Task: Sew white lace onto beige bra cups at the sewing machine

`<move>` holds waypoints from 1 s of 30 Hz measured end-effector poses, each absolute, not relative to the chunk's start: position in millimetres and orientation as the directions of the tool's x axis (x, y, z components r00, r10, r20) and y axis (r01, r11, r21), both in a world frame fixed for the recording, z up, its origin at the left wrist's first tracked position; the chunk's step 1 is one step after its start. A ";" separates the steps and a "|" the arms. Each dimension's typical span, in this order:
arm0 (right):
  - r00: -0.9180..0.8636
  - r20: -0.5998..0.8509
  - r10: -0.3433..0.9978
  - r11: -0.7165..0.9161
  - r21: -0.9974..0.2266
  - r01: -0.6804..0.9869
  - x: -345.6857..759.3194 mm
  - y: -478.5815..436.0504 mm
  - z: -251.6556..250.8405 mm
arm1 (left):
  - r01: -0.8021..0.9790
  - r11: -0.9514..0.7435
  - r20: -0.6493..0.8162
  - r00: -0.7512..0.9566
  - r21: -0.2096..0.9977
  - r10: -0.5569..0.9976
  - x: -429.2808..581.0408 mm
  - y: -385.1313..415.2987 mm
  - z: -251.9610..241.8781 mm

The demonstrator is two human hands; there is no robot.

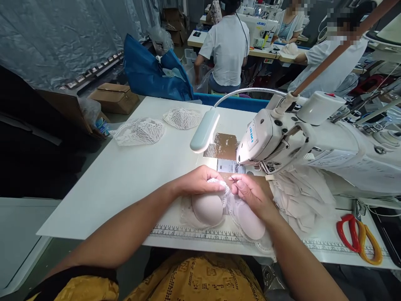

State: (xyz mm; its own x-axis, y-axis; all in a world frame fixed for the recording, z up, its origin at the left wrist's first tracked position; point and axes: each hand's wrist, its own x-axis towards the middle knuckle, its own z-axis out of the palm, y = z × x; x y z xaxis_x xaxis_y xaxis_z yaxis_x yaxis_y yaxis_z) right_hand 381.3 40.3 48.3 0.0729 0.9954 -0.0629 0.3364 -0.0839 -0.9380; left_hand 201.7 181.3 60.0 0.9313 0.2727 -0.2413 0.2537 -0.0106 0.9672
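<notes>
A pale pink bra with white lace edging point(207, 209) lies at the front of the white table, its two padded cups side by side. My left hand point(203, 179) is closed on the lace at the top of the left cup. Just right of it, my right hand point(247, 190) is pinched by the middle of the bra, fingertips together; what they hold is too small to make out. Both hands are in front of the needle area of a white sewing machine point(260, 138), under a lit lamp point(205, 130).
Two white lace pieces point(140, 131) lie at the table's back left. Stacked pale fabric pieces point(300, 196) sit right of my hands, and red-and-yellow scissors point(360, 238) near the right front edge. A printed ruler point(194, 234) runs along the front. People sit at machines behind.
</notes>
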 end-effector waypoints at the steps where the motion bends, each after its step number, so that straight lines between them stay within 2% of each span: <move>1: 0.066 -0.069 0.995 -0.088 -0.937 0.339 382.9 40.2 48.6 | 0.258 0.012 -0.252 0.928 0.966 0.273 201.8 181.0 60.3; 7: 0.046 -0.121 0.992 -0.128 -0.962 0.243 380.1 43.2 46.6 | 0.252 0.052 -0.257 0.937 0.966 0.235 203.4 179.6 54.8; 17: 0.120 -0.021 0.993 -0.065 -0.924 0.378 370.1 44.8 51.1 | 0.265 0.073 -0.275 0.929 0.962 0.246 203.7 175.5 57.8; 21: 0.203 -0.052 0.978 -0.104 -0.961 0.255 369.4 44.2 45.3 | 0.276 0.091 -0.290 0.923 0.957 0.254 204.9 174.0 54.4; 24: 0.155 -0.130 0.979 -0.153 -0.977 0.148 368.0 45.7 43.6 | 0.273 0.049 -0.277 0.933 0.961 0.231 204.7 177.4 53.5; 26: 0.105 -0.168 0.980 -0.188 -0.956 0.223 368.1 46.7 46.0 | 0.279 -0.026 -0.272 0.951 0.960 0.145 200.3 184.5 56.5; 28: 0.131 -0.186 0.974 -0.221 -0.906 0.361 370.1 46.7 50.9 | 0.313 -0.131 -0.308 0.950 0.941 0.053 191.8 194.7 62.2; 30: 0.120 -0.205 0.971 -0.237 -0.865 0.443 373.5 45.4 56.2 | 0.363 -0.214 -0.360 0.931 0.907 0.057 181.5 205.0 68.4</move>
State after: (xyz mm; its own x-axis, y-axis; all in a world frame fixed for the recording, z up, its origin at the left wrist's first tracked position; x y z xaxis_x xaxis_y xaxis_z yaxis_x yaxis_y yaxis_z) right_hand 373.5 45.4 56.2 0.1196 0.9713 -0.2054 0.4430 -0.2374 -0.8645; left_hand 181.5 205.0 68.4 0.9313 0.0567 -0.3598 0.3633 -0.2136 0.9069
